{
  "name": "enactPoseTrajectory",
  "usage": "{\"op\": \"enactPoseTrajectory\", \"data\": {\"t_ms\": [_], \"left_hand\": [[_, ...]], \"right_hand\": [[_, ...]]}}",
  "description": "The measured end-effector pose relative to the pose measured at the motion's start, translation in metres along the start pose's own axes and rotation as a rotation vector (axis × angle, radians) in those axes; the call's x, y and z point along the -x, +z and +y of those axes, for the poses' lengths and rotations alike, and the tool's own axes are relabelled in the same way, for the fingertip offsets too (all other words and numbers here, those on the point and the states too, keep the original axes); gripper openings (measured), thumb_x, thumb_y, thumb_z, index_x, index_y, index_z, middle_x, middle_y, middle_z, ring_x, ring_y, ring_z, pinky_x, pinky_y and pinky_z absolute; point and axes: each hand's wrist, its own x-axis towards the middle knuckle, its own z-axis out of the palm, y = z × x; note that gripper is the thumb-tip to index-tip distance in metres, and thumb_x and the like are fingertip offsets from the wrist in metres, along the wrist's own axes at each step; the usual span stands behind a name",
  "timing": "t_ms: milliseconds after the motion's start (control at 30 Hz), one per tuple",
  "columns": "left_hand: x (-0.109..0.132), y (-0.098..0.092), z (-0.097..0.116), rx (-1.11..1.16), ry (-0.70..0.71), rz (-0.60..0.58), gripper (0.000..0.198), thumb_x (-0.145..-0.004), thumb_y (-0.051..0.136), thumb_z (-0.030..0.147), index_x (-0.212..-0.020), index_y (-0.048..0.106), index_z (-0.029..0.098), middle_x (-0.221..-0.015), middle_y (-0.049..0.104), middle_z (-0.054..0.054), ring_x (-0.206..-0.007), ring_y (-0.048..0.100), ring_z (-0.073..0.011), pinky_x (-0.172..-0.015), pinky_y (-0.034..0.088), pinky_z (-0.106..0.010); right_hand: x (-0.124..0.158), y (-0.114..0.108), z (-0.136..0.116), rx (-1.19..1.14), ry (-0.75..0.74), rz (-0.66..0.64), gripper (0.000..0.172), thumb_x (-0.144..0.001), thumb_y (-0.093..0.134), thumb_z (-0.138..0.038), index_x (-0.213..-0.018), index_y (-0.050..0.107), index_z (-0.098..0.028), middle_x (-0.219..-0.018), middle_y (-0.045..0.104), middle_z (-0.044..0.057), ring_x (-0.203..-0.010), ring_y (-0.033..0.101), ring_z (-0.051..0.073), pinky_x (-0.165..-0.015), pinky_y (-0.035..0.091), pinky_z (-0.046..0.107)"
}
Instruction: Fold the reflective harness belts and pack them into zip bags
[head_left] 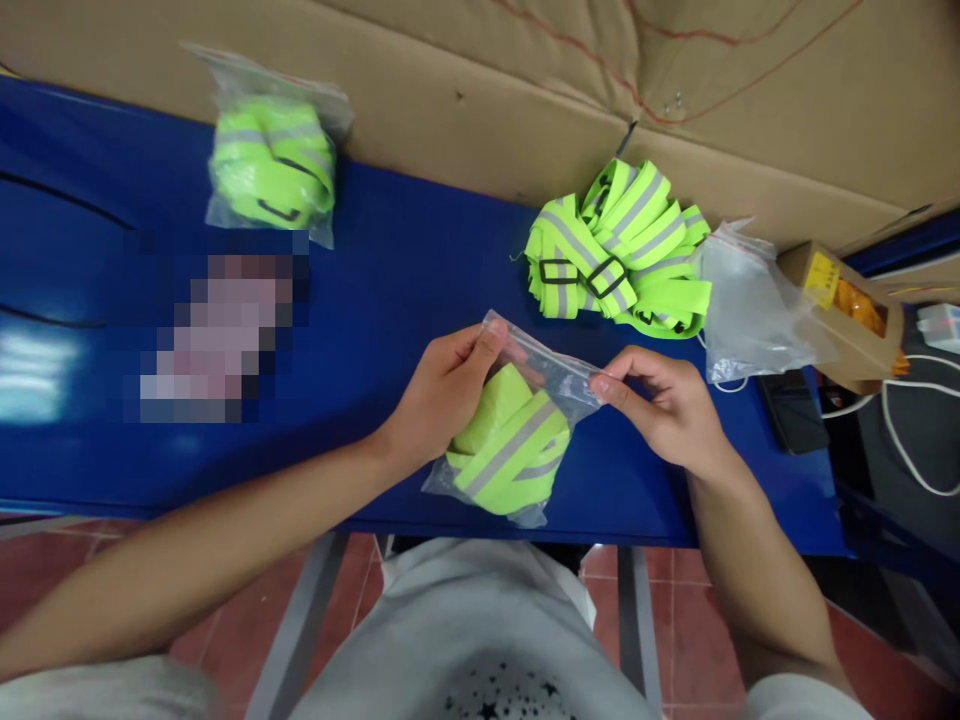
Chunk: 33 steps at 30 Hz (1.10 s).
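Observation:
A clear zip-lock bag point(555, 366) lies near the table's front edge, with a folded neon-yellow reflective strap point(510, 445) inside. My left hand point(450, 390) pinches the left end of its zip edge between thumb and fingers. At the right end of the same edge, my right hand point(660, 405) grips the corner between thumb and forefinger. The zip strip is stretched between both hands; whether it is sealed I cannot tell. Beyond my right hand sits a heap of neon-yellow reflective straps point(622, 250) with black buckles.
A filled bag of straps point(274, 165) leans at the back left. Several clear bags point(754, 300) lie right of the heap, beside a cardboard box point(847, 310) and a black phone point(791, 412). A blurred-out object point(225, 335) lies left on the blue table point(405, 250).

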Motion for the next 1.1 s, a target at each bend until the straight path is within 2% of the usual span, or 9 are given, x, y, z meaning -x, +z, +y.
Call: {"op": "enactPoseTrajectory", "data": {"t_ms": [133,267,433,667,867,1100], "left_hand": [[0.001,0.0,-0.002,-0.048,0.059,0.012,0.04,-0.103,0.054,0.05,-0.083,0.071,0.02,-0.079,0.078,-0.003,-0.071,0.069,-0.0166,-0.073,0.057,-0.029],[0.002,0.001,-0.001,-0.03,0.057,-0.021,0.039,-0.103,0.054,0.052,-0.087,0.072,0.021,-0.08,0.079,-0.003,-0.075,0.071,-0.0173,-0.076,0.057,-0.029],[0.004,0.003,0.002,-0.077,0.062,-0.044,0.038,-0.105,0.051,0.047,-0.089,0.074,0.021,-0.084,0.08,-0.003,-0.077,0.071,-0.0178,-0.078,0.057,-0.029],[0.006,0.003,0.003,-0.09,0.052,-0.051,0.038,-0.105,0.052,0.046,-0.089,0.074,0.02,-0.079,0.078,-0.002,-0.07,0.067,-0.0162,-0.072,0.054,-0.028],[0.005,0.004,0.002,-0.157,0.045,-0.07,0.038,-0.104,0.052,0.046,-0.087,0.074,0.02,-0.079,0.077,-0.002,-0.072,0.066,-0.0171,-0.066,0.049,-0.026],[0.004,0.002,-0.002,-0.308,0.183,-0.141,0.045,-0.106,0.047,0.044,-0.083,0.076,0.019,-0.083,0.076,-0.003,-0.076,0.066,-0.0164,-0.072,0.051,-0.024]], "right_hand": [[0.0,0.004,0.002,-0.042,-0.024,0.014,0.026,-0.095,0.073,-0.038,-0.077,0.065,-0.02,-0.072,0.064,0.0,-0.065,0.055,0.012,-0.06,0.043,0.027],[-0.001,0.007,0.004,-0.096,-0.022,0.002,0.023,-0.095,0.072,-0.035,-0.078,0.065,-0.021,-0.073,0.064,0.0,-0.064,0.055,0.012,-0.06,0.043,0.026],[-0.001,0.006,0.002,-0.092,-0.01,-0.064,0.015,-0.096,0.069,-0.035,-0.089,0.067,-0.022,-0.08,0.066,0.001,-0.071,0.058,0.013,-0.065,0.047,0.027],[-0.001,0.01,0.001,-0.102,0.036,-0.057,0.017,-0.096,0.066,-0.029,-0.082,0.062,-0.02,-0.074,0.058,-0.001,-0.066,0.05,0.011,-0.061,0.041,0.025],[-0.001,0.015,0.002,-0.175,0.08,-0.102,0.019,-0.095,0.066,-0.032,-0.082,0.061,-0.02,-0.073,0.055,-0.002,-0.065,0.047,0.011,-0.059,0.038,0.025],[-0.001,0.015,0.001,-0.185,0.074,-0.129,0.016,-0.094,0.067,-0.032,-0.084,0.063,-0.02,-0.076,0.059,-0.001,-0.066,0.049,0.011,-0.061,0.04,0.025]]}}
